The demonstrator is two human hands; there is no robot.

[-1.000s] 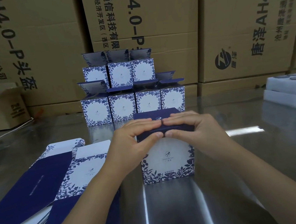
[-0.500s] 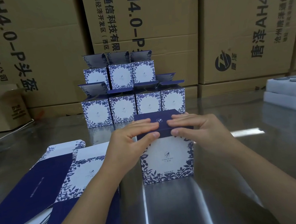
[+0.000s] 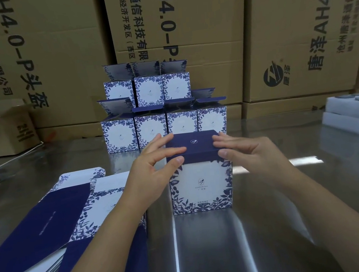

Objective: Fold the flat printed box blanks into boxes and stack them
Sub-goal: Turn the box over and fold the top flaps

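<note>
Box (image 3: pixel 201 184) upright mid steel table (image 3: pixel 272 225), lid (image 3: pixel 193 143) down, long axis L-R. Left hand (image 3: pixel 151 172) & right hand (image 3: pixel 249 155) pinching lid's front lip at opposite ends, fingers on top, thumbs in front; equally near. Stack of folded boxes (image 3: pixel 164 124) straight behind, toward far edge: next move prob. lift fwd.

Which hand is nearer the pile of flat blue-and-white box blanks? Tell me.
Left. The left hand pinches the lid of the folded blue-and-white box just right of the pile of blanks; the right hand pinches the lid's far side.
</note>
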